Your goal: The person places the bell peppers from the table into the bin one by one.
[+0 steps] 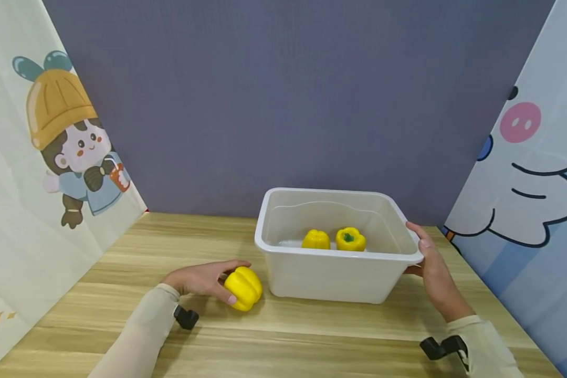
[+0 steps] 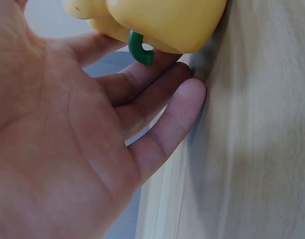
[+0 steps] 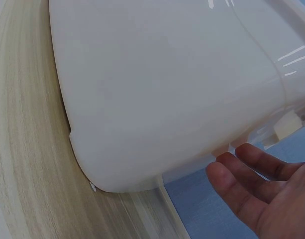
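A yellow bell pepper (image 1: 243,288) sits between the thumb and fingers of my left hand (image 1: 208,280), left of a white plastic bin (image 1: 331,275). In the left wrist view the bell pepper (image 2: 167,22) shows a curved green stem (image 2: 139,50), and the fingers reach around its far side. Whether it touches the table is unclear. My right hand (image 1: 437,270) grips the bin's right rim; the right wrist view has its fingertips against the outer wall (image 3: 142,89). Inside the bin lie two more yellow bell peppers, one on the left (image 1: 316,240) and one on the right (image 1: 350,239).
The bin stands on a wood-grain table (image 1: 245,346). A grey panel (image 1: 283,105) rises behind it. Cartoon-printed sheets flank the table, one on the left (image 1: 9,210) and one on the right (image 1: 515,262). Black mounts (image 1: 186,317) are worn at both wrists.
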`<act>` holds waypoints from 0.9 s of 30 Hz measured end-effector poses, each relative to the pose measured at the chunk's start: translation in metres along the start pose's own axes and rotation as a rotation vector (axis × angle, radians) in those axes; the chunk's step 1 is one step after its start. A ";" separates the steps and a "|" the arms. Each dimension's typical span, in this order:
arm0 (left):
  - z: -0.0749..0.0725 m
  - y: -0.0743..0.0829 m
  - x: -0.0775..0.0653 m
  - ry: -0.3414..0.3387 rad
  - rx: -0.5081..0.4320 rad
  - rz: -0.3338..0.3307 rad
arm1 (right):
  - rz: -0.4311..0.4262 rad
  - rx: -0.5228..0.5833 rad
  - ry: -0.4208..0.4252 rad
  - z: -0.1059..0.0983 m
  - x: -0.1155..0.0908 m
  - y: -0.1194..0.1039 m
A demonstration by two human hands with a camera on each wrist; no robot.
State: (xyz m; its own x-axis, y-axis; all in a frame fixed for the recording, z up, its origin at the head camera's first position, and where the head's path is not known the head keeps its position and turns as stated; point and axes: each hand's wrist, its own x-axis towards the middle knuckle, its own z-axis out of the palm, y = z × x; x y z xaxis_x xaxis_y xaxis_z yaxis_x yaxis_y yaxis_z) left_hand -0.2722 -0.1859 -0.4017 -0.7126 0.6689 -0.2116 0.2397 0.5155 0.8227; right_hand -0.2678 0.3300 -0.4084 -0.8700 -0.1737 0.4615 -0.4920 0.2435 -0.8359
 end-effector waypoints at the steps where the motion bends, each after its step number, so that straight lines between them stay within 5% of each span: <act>1: 0.000 0.000 0.000 0.000 -0.002 0.000 | 0.000 0.001 -0.001 0.000 0.000 0.000; 27: 0.002 0.003 0.000 0.031 0.000 -0.043 | -0.003 0.012 -0.006 0.000 -0.001 -0.001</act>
State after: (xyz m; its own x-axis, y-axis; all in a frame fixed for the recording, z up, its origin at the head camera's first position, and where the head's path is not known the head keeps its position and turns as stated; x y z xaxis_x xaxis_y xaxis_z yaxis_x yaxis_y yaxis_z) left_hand -0.2701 -0.1832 -0.4008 -0.7422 0.6294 -0.2302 0.2083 0.5431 0.8134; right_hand -0.2665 0.3300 -0.4081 -0.8683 -0.1803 0.4621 -0.4941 0.2316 -0.8380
